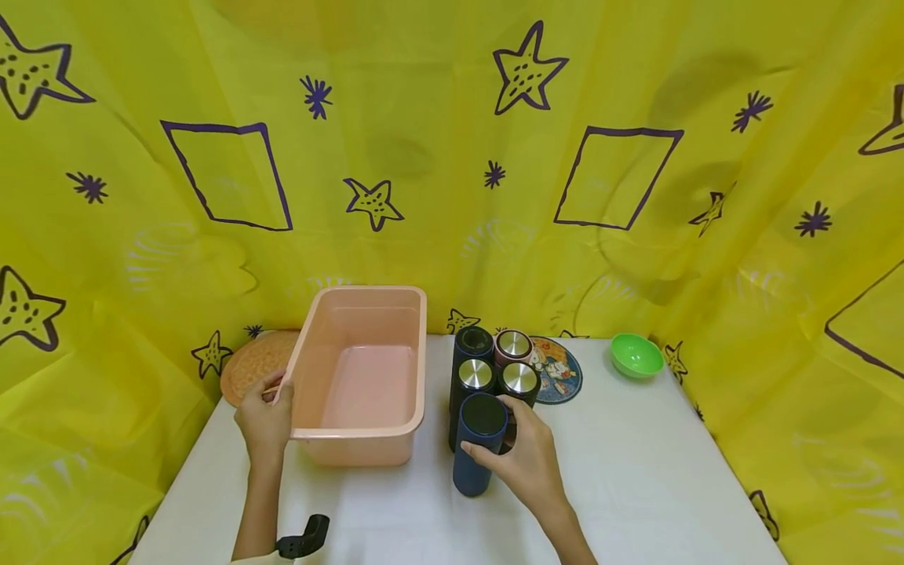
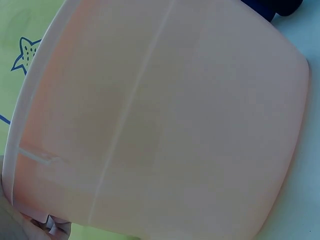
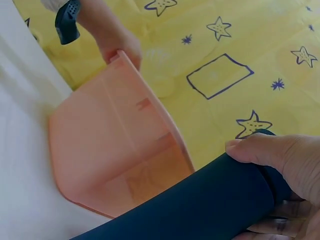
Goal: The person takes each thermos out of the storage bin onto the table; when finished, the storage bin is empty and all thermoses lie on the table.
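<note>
A pink plastic tub [image 1: 370,433] stands on the left half of the table, its inside bare in the head view. My left hand [image 1: 264,420] grips the rim at its near left side, thumb and fingers folded over the edge. In my right hand [image 1: 526,447] is a dark blue flask [image 1: 472,463], pinched near its top between thumb and fingers. The flask stands upright in front of a cluster of several other flasks [image 1: 476,375], some with shiny steel lids. The right wrist view shows the blue flask [image 3: 200,200] large, with the tub [image 3: 100,145] beyond it.
Behind the cluster at right lies a round patterned mat [image 1: 565,377]. An orange round mat [image 1: 247,361] lies partly behind the tub. A green bowl [image 1: 637,357] sits at the back right. A yellow patterned curtain [image 1: 438,251] surrounds the white table [image 1: 636,486].
</note>
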`<state>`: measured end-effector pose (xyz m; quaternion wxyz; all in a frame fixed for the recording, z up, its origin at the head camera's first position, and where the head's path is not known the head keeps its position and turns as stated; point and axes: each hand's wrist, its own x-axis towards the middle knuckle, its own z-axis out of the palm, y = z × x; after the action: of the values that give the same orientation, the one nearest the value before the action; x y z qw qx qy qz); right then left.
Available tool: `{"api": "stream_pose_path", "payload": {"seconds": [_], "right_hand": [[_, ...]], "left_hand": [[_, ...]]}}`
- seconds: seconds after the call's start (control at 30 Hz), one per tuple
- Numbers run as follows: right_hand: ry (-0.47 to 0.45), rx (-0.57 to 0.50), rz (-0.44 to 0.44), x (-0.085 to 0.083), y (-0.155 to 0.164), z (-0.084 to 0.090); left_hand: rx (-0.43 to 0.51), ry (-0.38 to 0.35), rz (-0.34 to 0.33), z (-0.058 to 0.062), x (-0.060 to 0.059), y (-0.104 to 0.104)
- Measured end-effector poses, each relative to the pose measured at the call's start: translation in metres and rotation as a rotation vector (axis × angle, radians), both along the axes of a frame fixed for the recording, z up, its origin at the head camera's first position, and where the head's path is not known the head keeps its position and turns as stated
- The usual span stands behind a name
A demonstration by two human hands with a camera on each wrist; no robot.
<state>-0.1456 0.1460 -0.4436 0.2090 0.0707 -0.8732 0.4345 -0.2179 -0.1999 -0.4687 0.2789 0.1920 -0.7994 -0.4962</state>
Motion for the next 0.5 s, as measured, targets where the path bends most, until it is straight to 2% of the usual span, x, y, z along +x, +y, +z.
{"api": "stream_pose_path", "payload": {"seconds": [0.5], "right_hand": [[-0.025,-0.005,-0.033,0.0013,-0.0015,-0.0055]], "left_hand": [[-0.01,0.025,0.006,-0.0009,0.0,-0.0014]]}}
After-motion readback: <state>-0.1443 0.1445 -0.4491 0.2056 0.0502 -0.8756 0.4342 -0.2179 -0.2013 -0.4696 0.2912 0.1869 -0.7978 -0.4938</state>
